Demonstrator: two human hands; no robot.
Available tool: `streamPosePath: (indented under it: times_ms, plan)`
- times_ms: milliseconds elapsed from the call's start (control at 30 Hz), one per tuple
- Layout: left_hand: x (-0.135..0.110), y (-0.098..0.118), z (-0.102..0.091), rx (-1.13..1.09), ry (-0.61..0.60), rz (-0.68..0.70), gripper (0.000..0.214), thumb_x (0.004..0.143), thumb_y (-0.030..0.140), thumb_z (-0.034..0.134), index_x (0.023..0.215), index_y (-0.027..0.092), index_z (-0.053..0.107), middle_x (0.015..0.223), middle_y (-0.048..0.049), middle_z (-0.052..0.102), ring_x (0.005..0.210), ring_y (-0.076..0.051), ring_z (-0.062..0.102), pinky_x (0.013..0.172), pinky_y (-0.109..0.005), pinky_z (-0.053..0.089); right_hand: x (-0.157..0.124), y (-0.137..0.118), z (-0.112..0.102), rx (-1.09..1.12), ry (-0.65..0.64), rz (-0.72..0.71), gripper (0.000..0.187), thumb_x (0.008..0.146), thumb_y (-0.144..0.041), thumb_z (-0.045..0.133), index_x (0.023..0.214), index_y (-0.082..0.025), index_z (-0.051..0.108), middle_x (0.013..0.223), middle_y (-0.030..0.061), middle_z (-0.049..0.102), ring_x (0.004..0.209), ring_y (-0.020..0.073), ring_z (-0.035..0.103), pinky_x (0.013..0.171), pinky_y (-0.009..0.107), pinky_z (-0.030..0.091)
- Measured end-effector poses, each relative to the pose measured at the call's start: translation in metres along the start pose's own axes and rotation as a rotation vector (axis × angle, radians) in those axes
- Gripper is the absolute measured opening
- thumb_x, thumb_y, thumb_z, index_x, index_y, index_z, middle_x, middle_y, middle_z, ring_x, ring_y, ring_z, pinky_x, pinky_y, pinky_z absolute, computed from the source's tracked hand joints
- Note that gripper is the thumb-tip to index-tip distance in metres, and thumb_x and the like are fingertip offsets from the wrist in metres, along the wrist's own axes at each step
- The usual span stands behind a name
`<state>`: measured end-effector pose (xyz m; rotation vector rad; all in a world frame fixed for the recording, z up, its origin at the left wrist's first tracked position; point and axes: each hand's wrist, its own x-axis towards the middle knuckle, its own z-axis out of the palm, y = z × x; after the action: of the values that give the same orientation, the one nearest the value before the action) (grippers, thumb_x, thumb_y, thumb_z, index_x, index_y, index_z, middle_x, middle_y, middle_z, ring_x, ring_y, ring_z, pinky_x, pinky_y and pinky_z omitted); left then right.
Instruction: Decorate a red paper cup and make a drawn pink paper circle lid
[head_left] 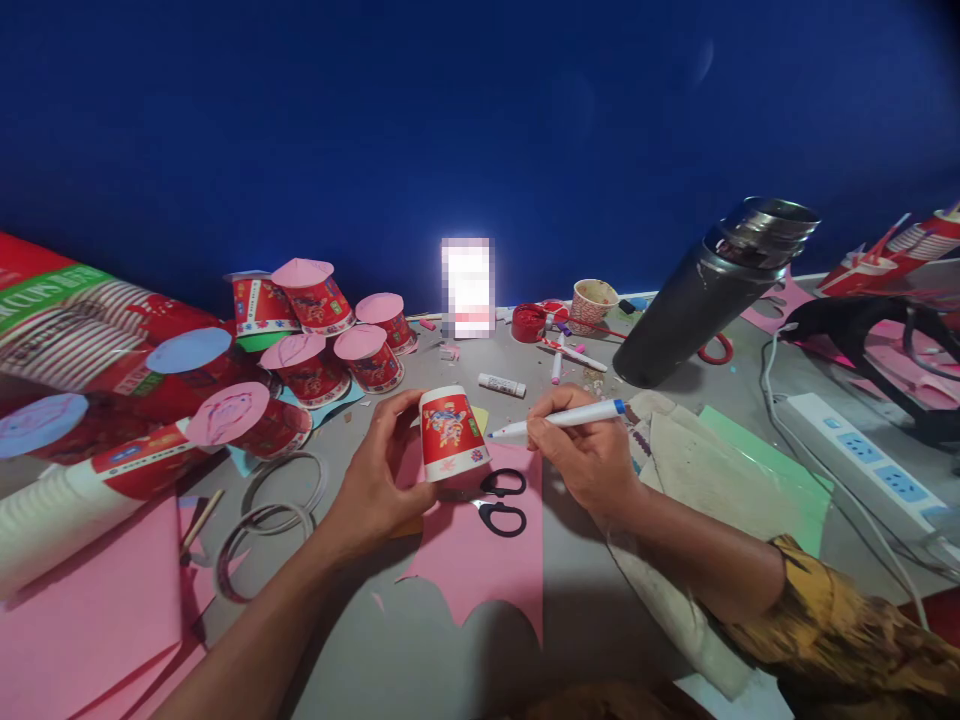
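Close to the near edge of the counter, a pink sheet with a scalloped border lies flat, and a pair of black-handled scissors rests on it. Over that sheet, the left grip is closed around the left side of a paper cup, which is held slightly tilted with its narrow end up. The right grip is closed on a white marker with a blue end; its tip points at the cup's right side, but I cannot tell whether they touch. The cup is red between white bands, with a many-coloured figure in front and a small green patch whose marks are too small to read. Toward the right edge lies a white power strip. Toward the left edge, red cups carry pink or blue paper discs, near a large pack whose green band reads "CUPS". Beyond the held cup, a white tube bears unreadable dark print. Farther off, right of centre, stands a black bottle; by the far edge are a red roll and a patterned cup.
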<state>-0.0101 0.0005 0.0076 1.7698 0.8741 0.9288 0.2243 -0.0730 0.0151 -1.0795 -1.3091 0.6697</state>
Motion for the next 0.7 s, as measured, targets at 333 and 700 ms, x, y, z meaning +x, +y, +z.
streamPosePath:
  times_ms: [333, 700]
  plan:
    - [-0.01, 0.01, 0.007, 0.273, 0.012, 0.104, 0.077, 0.075, 0.031, 0.082, 0.144, 0.029, 0.047, 0.146, -0.0098, 0.047, 0.141, -0.033, 0.049, 0.118, -0.055, 0.047, -0.011, -0.007, 0.006, -0.14, -0.155, -0.202, 0.008, 0.096, -0.02, 0.067, 0.09, -0.022, 0.071, 0.082, 0.0024, 0.076, 0.07, 0.0152, 0.07, 0.068, 0.026, 0.057]
    - [-0.012, 0.008, 0.006, 0.351, -0.008, 0.201, 0.084, 0.072, 0.013, 0.078, 0.146, 0.03, 0.043, 0.142, -0.0084, 0.047, 0.134, -0.031, 0.053, 0.114, -0.051, 0.05, -0.012, -0.006, 0.007, -0.193, -0.192, -0.305, 0.009, 0.095, -0.016, 0.065, 0.091, -0.021, 0.07, 0.079, 0.003, 0.075, 0.068, 0.0156, 0.07, 0.067, 0.027, 0.056]
